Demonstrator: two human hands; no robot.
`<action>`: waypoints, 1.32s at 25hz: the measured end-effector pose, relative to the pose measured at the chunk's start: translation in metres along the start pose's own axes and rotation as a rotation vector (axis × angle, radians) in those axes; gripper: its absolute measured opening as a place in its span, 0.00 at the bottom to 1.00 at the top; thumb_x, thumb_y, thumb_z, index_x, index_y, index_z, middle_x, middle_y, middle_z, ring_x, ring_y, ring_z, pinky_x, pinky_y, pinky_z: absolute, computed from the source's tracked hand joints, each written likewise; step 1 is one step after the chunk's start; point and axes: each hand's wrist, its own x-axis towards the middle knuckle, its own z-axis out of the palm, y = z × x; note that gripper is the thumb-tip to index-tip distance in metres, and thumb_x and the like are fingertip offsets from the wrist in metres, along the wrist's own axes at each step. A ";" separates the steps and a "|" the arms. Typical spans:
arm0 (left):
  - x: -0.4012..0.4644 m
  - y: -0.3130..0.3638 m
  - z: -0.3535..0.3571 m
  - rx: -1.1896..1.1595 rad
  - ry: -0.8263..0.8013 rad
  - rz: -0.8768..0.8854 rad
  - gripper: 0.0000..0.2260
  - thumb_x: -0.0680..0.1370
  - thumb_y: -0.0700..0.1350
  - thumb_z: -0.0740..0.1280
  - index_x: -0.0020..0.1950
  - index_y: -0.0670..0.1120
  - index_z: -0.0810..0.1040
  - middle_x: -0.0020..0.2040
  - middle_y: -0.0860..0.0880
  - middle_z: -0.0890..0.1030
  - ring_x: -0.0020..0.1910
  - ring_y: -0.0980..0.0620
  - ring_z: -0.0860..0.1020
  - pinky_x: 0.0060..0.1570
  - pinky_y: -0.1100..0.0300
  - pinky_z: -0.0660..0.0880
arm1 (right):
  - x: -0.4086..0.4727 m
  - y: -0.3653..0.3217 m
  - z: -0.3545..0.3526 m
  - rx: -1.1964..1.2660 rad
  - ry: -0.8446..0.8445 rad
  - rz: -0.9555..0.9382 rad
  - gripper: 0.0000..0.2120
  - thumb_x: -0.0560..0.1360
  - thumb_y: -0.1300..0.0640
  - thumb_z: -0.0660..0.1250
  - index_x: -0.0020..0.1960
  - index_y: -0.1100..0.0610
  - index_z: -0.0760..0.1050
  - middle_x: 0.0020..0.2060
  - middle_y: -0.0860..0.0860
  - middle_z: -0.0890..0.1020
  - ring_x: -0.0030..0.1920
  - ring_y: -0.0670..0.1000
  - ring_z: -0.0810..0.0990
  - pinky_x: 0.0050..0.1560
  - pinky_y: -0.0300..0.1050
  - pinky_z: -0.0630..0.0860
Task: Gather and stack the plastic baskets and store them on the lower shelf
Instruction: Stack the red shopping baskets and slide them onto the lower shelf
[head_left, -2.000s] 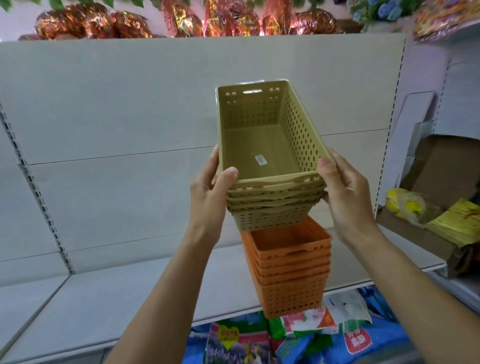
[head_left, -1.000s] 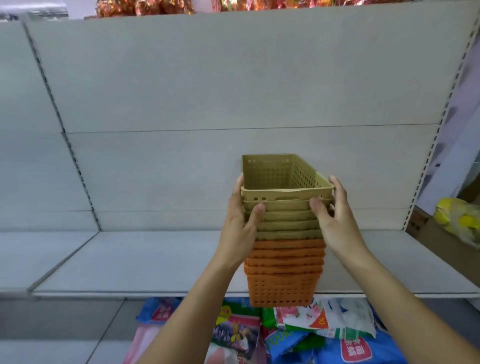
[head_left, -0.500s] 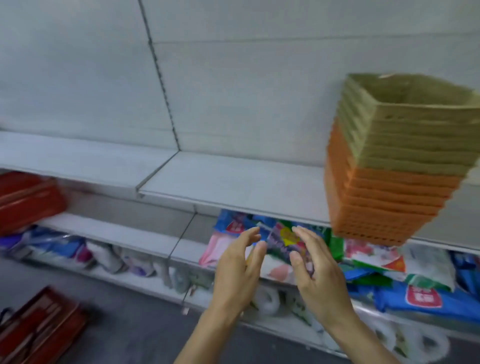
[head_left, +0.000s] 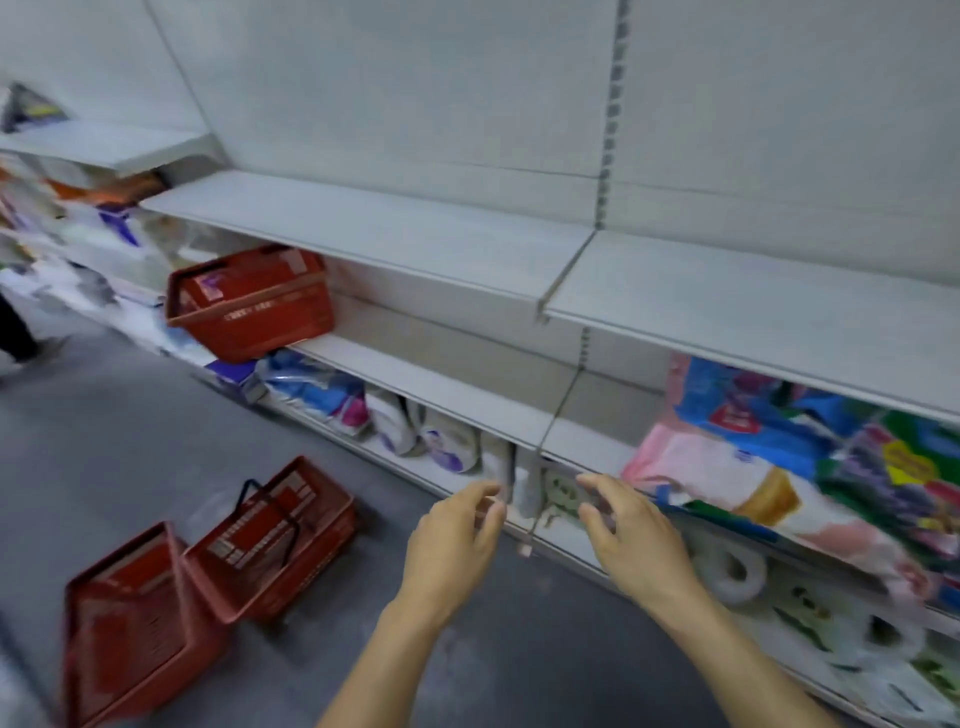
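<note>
Baskets of red plastic are the only ones in view, in three places: one red basket on the shelf (head_left: 249, 304) sits on the middle shelf (head_left: 441, 387) at the left, its near side overhanging the shelf's front edge, and two lie on the grey floor (head_left: 104, 447) at lower left, the nearer floor basket (head_left: 130, 618) tipped on its side and touching the farther floor basket (head_left: 275, 535), whose dark handle stands up. Both hands hang in mid-air in front of the shelving, holding nothing. The left hand (head_left: 452, 545) has its fingers loosely curled and slightly parted; the right hand (head_left: 634, 540) is likewise half open, thumb apart from the fingers, with a clear gap between the two hands. The upper shelf (head_left: 395, 234) runs bare from left to right, its front lip forming a long straight edge. Open floor lies between the hands and the floor baskets. Below and to the right, packaged goods (head_left: 810, 457) crowd the shelf up to its edge, and rolls in clear wrap (head_left: 737, 571) fill the bottom level. Motion blur softens the far left.
</note>
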 end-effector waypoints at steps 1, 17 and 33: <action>0.003 -0.017 -0.013 -0.018 -0.001 -0.026 0.16 0.78 0.56 0.62 0.63 0.54 0.79 0.53 0.55 0.86 0.54 0.54 0.83 0.55 0.53 0.78 | 0.007 -0.015 0.017 0.017 -0.032 -0.005 0.15 0.77 0.54 0.63 0.63 0.49 0.74 0.61 0.46 0.79 0.61 0.51 0.77 0.58 0.46 0.72; 0.215 -0.243 -0.210 -0.379 0.251 -0.402 0.08 0.80 0.46 0.65 0.56 0.57 0.80 0.53 0.53 0.85 0.51 0.57 0.84 0.59 0.53 0.79 | 0.295 -0.223 0.245 0.326 -0.423 -0.081 0.12 0.76 0.61 0.63 0.56 0.51 0.80 0.48 0.43 0.83 0.48 0.38 0.80 0.51 0.32 0.74; 0.498 -0.526 -0.433 -0.478 0.404 -0.584 0.21 0.83 0.46 0.61 0.76 0.45 0.66 0.72 0.45 0.73 0.63 0.51 0.74 0.63 0.56 0.69 | 0.593 -0.439 0.525 0.642 -0.422 0.433 0.24 0.80 0.51 0.61 0.72 0.60 0.62 0.58 0.57 0.77 0.45 0.53 0.80 0.49 0.51 0.80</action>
